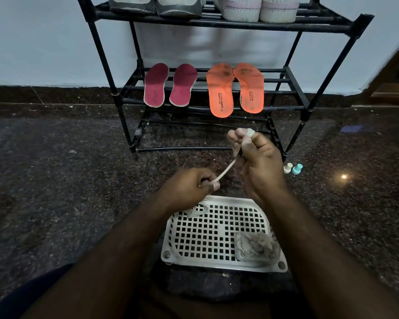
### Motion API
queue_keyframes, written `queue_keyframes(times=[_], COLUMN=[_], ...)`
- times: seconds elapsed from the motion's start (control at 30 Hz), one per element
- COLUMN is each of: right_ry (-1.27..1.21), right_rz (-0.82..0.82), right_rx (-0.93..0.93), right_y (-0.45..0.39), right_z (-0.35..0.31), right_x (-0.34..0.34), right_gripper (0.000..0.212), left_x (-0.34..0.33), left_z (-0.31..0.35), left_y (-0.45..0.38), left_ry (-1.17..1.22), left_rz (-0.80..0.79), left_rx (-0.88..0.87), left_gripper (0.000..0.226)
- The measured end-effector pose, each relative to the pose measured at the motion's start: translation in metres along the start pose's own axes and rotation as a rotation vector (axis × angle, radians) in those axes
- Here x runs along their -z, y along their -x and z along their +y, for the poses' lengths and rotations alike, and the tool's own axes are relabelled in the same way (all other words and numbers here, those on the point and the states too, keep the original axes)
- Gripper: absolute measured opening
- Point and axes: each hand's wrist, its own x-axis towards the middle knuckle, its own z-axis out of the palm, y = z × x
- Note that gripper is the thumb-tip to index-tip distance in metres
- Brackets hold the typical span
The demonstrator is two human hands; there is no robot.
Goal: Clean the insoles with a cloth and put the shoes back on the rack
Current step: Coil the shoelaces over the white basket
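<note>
Two magenta insoles point(156, 85) and two orange insoles point(219, 89) lie side by side on the middle shelf of a black shoe rack point(293, 79). A grey pair of shoes point(154, 6) and a white pair point(256, 9) stand on the top shelf. In front of the rack, my left hand point(189, 188) pinches one end of a white shoelace point(226, 169). My right hand point(256, 157) holds the lace higher up, wound over its fingers, so the lace runs taut between both hands. A crumpled grey cloth point(256, 247) sits on a white perforated tray point(217, 231).
More coiled white lace point(198, 209) lies at the tray's far left corner. Two small plastic caps, one cream point(287, 168) and one teal point(297, 169), stand on the dark speckled floor right of my hands. The rack backs onto a pale wall; its bottom shelf holds nothing.
</note>
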Motion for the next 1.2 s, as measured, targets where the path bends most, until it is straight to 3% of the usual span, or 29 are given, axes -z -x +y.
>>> queue_keyframes(times=[0.07,0.13,0.23,0.27,0.37,0.47,0.57,0.7,0.8,0.9,1.0,1.07,1.2], right_ry=[0.412,0.845,1.241,1.200,0.671,0.292,-0.041,-0.370,-0.258,0.205,0.704,0.932,0.684], right_rz=[0.036,-0.041,-0.233,-0.289,-0.401,-0.471,-0.494,-0.305,-0.133,-0.043,-0.056,-0.145,-0.303], right_rx=[0.136,0.180,0.004,-0.089,-0.416,-0.583,-0.575,-0.430,-0.262,-0.099,0.004,-0.047,-0.366], right_y=[0.000,0.001,0.004,0.005,0.008,0.008,0.009,0.010,0.008,0.006,0.003,0.002,0.008], right_z=[0.008,0.017,0.025,0.027,0.024,0.013,0.003,-0.002,0.002,0.011,0.025,0.030,0.024], right_x=[0.007,0.013,0.014,0.013,0.009,0.008,0.006,-0.003,-0.007,-0.004,0.009,0.012,0.004], right_gripper=[0.020,0.018,0.020,0.024,0.028,0.028,0.026,0.021,0.022,0.021,0.019,0.018,0.027], left_x=[0.001,0.004,0.009,0.010,0.012,0.013,0.010,0.001,-0.002,-0.001,0.004,0.010,0.016], left_z=[0.001,0.003,0.000,-0.002,-0.006,-0.005,-0.004,0.000,0.004,0.006,0.008,0.005,-0.001], left_y=[0.000,0.001,-0.001,-0.001,-0.004,-0.005,-0.005,-0.003,-0.002,0.000,0.000,-0.002,-0.004], left_ry=[0.001,0.010,0.006,-0.004,0.072,0.137,0.227,0.184,0.083,0.000,-0.089,-0.158,-0.151], left_rz=[0.014,0.082,0.229,0.265,0.335,0.341,0.260,0.099,-0.025,-0.040,0.086,0.231,0.389], left_rx=[-0.025,-0.066,-0.113,-0.110,-0.059,-0.025,-0.015,0.011,-0.011,-0.033,-0.077,-0.116,-0.138], left_gripper=[0.014,0.011,0.011,0.013,0.014,0.016,0.022,0.028,0.023,0.022,0.019,0.017,0.015])
